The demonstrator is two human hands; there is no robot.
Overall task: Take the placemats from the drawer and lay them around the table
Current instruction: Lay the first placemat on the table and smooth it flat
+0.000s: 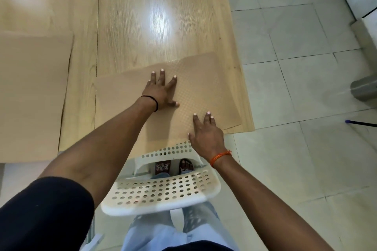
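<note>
Overhanging placemat (195, 91), near edge hidden by chair (163, 191).

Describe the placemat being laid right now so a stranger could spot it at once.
Start at the wooden table, then its near right corner, above the white perforated chair. The tan placemat there lies askew under both flat hands, unlike the placemat lying untouched to the left.

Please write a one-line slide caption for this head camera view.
Both hands, left and right, press a tan placemat flat on the wooden table, above a white chair.
</note>
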